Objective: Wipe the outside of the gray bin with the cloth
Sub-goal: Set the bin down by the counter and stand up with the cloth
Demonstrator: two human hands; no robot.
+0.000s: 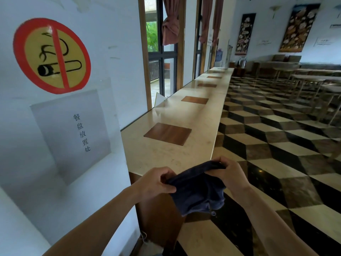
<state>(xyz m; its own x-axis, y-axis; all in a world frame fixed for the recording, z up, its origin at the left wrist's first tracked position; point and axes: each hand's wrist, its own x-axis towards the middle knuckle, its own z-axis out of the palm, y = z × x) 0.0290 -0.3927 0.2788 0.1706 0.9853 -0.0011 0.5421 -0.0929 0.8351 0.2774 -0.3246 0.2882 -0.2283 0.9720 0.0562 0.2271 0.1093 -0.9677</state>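
Observation:
A dark blue cloth [198, 191] hangs between both hands in front of me, near the close end of a long counter. My left hand [156, 182] pinches its left top corner. My right hand [228, 172] grips the right top edge, a little higher. The cloth droops below the hands, bunched and partly folded. No gray bin shows in the head view.
A long pale stone counter [166, 152] with inset wooden squares [168, 133] runs away along the windows. A white wall with a no-smoking sign [51, 56] stands at left. Checkered floor [276, 145] spreads to the right, with tables and chairs [304, 78] at the far right.

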